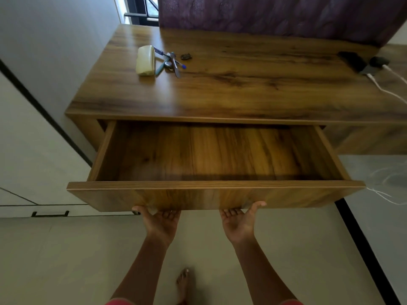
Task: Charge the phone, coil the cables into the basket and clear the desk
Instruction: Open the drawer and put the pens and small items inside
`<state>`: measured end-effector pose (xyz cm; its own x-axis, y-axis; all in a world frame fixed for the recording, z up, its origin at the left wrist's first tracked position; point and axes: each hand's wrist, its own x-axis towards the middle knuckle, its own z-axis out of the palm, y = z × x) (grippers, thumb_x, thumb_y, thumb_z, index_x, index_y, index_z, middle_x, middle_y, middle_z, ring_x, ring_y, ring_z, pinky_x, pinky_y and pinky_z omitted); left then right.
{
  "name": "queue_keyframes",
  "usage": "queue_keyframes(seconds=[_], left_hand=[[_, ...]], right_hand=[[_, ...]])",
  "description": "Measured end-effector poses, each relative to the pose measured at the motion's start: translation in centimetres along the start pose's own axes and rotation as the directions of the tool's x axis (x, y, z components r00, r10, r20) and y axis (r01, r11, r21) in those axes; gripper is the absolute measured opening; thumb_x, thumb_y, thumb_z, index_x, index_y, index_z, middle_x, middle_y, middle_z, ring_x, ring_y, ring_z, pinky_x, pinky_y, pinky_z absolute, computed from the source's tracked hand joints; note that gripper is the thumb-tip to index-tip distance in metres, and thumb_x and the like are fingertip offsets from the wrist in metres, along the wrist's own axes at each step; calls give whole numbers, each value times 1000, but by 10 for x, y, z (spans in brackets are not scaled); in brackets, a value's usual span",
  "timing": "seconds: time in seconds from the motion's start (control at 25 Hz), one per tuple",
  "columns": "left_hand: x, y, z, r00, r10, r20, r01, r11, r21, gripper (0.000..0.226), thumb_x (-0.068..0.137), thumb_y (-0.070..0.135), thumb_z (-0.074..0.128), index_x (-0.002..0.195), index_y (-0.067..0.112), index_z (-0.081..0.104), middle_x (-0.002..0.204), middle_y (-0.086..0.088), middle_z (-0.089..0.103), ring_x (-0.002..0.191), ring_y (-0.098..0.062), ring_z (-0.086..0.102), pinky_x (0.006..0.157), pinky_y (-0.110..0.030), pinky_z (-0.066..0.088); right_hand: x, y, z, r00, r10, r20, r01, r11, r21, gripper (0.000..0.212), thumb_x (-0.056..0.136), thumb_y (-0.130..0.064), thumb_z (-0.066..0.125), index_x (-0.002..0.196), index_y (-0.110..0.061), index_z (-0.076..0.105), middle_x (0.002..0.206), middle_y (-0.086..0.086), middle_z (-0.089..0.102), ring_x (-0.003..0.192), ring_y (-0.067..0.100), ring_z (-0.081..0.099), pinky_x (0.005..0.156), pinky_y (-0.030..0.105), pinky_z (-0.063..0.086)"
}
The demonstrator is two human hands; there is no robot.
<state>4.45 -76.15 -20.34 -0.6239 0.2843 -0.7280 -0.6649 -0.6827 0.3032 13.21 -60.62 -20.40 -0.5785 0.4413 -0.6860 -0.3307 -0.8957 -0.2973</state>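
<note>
A: How many things lie on the desk (242,69)?

B: At upper left, one cream case (145,60), oblong with rounded ends. Just beside it a small heap: two pens (176,62) with blue caps, a teal one, and some metal bits I cannot tell apart. One dark lump (186,56) sits just right of the heap. At far right, one dark phone (352,61) with a black plug (379,61) beside it, and two white cables (383,89) running off the right edge.

A: And the hands?

B: Two, at bottom centre. The left hand (161,221) and right hand (239,221) are palm up, fingers curled under the lower edge of the drawer (215,194) front, gripping it. The drawer is pulled well out, nothing in it.

A: The room?

B: Pale floor (88,249), matte. White cupboard (33,150) panels with black trim at left. A purple patterned curtain (275,16) across the top, a strip of window at its left.

A: Materials?

B: Desk and drawer are brown wood-grain board, smooth and faintly glossy, square-edged. One bare foot (182,282) shows at the bottom.
</note>
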Motion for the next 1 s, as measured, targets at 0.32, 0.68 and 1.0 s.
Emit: queue_keyframes(seconds=[0.32,0.68,1.0], left_hand=[[-73,-30,-81,1000,-12,13,12,1000,-6,105,75,80,25,145,2,13,151,-20,23,138,-34,26,116,-46,21],[-111,-38,-107,1000,-11,17,11,1000,-4,102,77,78,27,145,3,13,151,-19,25,138,-34,28,116,-46,21],[-152,-31,-102,950,-308,45,209,737,642,56,99,37,25,138,-4,31,134,-21,48,120,-34,49,105,-41,35]], right_hand=[[-82,13,-80,999,23,23,-23,1000,-12,117,55,-77,43,146,-10,14,149,18,28,135,33,33,114,46,25],[-117,18,-112,998,44,47,-44,999,-9,113,57,-76,43,146,-13,14,149,18,28,135,33,33,115,45,24],[-149,7,-93,967,98,-235,-168,940,-298,79,89,-60,36,132,6,37,111,25,57,97,31,60,93,39,46]])
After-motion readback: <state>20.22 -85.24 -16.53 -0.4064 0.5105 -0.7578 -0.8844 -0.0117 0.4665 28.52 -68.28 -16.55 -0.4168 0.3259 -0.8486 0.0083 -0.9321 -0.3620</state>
